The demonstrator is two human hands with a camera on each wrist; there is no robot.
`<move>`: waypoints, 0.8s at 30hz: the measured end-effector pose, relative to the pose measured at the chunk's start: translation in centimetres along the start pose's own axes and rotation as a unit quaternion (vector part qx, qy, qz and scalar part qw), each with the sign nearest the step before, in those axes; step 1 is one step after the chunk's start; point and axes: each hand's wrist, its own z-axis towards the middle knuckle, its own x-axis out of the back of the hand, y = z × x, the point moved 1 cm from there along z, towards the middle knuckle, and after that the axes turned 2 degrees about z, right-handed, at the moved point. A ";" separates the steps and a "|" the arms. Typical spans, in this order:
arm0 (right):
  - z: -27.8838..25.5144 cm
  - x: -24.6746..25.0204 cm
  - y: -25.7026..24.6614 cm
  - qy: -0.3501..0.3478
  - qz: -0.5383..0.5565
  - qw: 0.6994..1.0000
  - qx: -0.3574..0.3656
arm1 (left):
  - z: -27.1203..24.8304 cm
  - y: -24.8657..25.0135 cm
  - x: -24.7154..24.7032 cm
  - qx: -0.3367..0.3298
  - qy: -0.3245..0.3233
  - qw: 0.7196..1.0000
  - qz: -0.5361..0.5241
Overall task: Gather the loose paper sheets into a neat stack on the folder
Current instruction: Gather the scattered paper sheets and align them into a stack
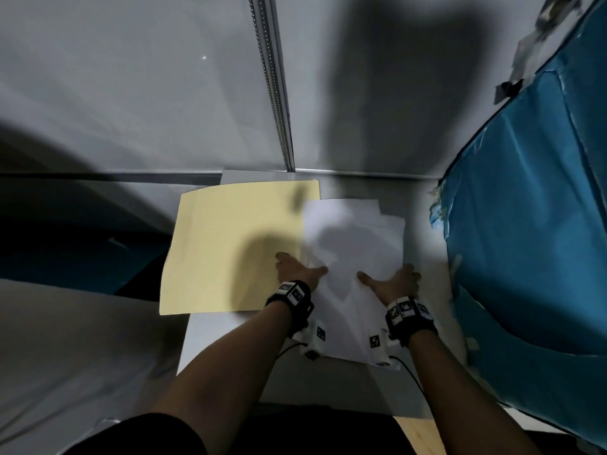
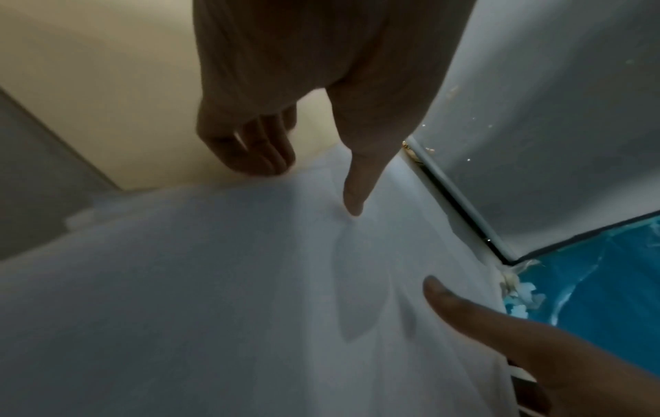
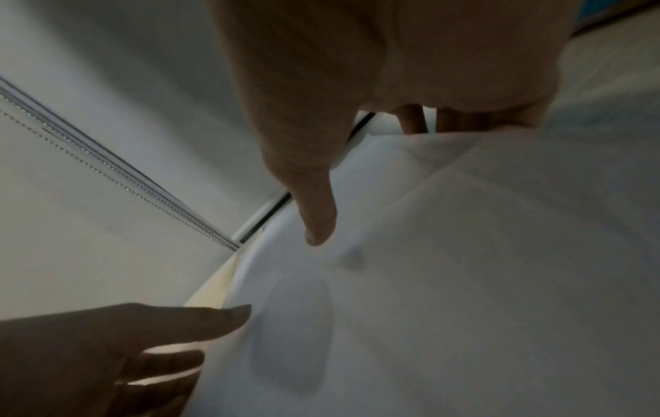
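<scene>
A pale yellow folder [image 1: 230, 244] lies flat on the grey table. Several white paper sheets [image 1: 354, 238] lie fanned unevenly, overlapping the folder's right edge and reaching the table to its right. My left hand [image 1: 300, 269] holds the sheets' left edge, thumb on top and fingers curled at the edge over the folder [image 2: 107, 98]. My right hand [image 1: 391, 279] holds their right edge, its thumb lying on the paper [image 3: 464, 282] and its fingers hidden behind that edge. In the left wrist view my left hand [image 2: 307, 169] shows the same pinch on the sheets [image 2: 214, 296].
A grey wall with a vertical metal rail [image 1: 276, 93] stands right behind the table. A blue film-covered panel [image 1: 532, 224] closes off the right side. Bare grey table [image 1: 328, 389] runs toward me, its front edge close to my body.
</scene>
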 end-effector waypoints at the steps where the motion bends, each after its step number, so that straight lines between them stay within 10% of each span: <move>1: 0.0 0.1 -0.1 0.007 -0.004 1.000 0.005 | 0.2 0.2 0.1 -0.010 -0.001 1.000 0.017; 11: -0.3 -0.3 0.3 0.007 0.115 0.993 -0.023 | -1.4 1.5 -0.1 -0.003 -0.077 0.996 -0.036; 16: -0.9 0.5 0.9 -0.043 0.196 0.979 -0.014 | -2.9 2.3 -0.5 -0.119 -0.120 0.985 0.019; 24: -4.3 7.2 0.8 -0.155 0.432 0.888 0.031 | -4.7 2.2 1.2 -0.216 -0.187 0.946 -0.154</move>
